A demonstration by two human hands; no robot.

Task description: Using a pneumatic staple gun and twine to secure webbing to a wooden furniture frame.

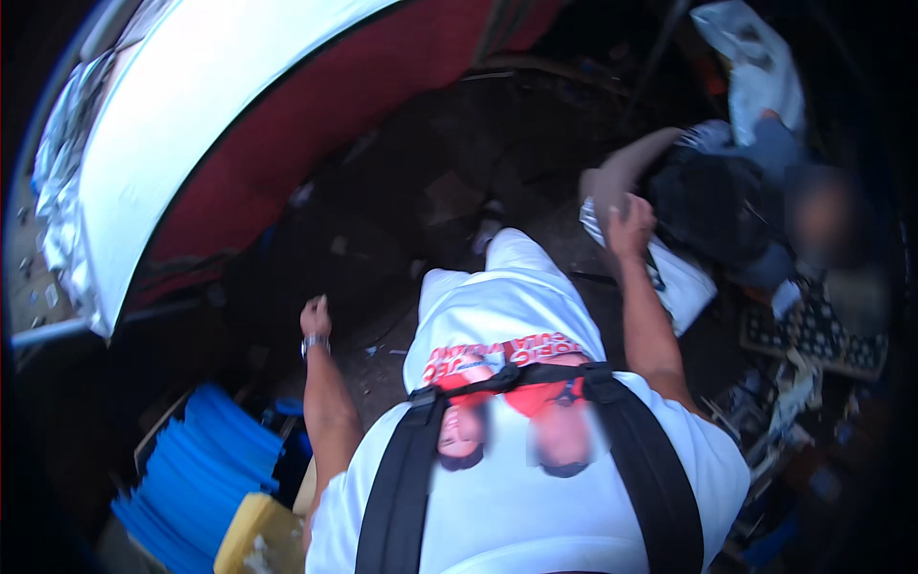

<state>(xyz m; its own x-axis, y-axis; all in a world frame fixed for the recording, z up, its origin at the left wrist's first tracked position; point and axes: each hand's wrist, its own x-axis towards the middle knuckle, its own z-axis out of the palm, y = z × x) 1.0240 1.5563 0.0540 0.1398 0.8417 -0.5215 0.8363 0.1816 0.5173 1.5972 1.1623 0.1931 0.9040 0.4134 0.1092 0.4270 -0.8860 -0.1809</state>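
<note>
My right hand (629, 222) reaches forward to the right and grips the edge of a white cloth bundle (681, 277) held up by another person's arm (626, 165). My left hand (315, 316), with a metal wristwatch on the wrist, hangs at my left side with fingers curled and nothing in it. My white shirt with black harness straps (535, 450) fills the lower middle of the view. The other person (755, 191) sits or crouches at the right, partly hidden by dark fabric.
A large white-topped red surface (191, 143) curves across the upper left. Blue corrugated sheets (191, 469) and a yellow object (253, 536) lie at lower left. Cluttered items and a patterned mat (813, 335) sit at right. The dark floor (421, 182) has scattered debris.
</note>
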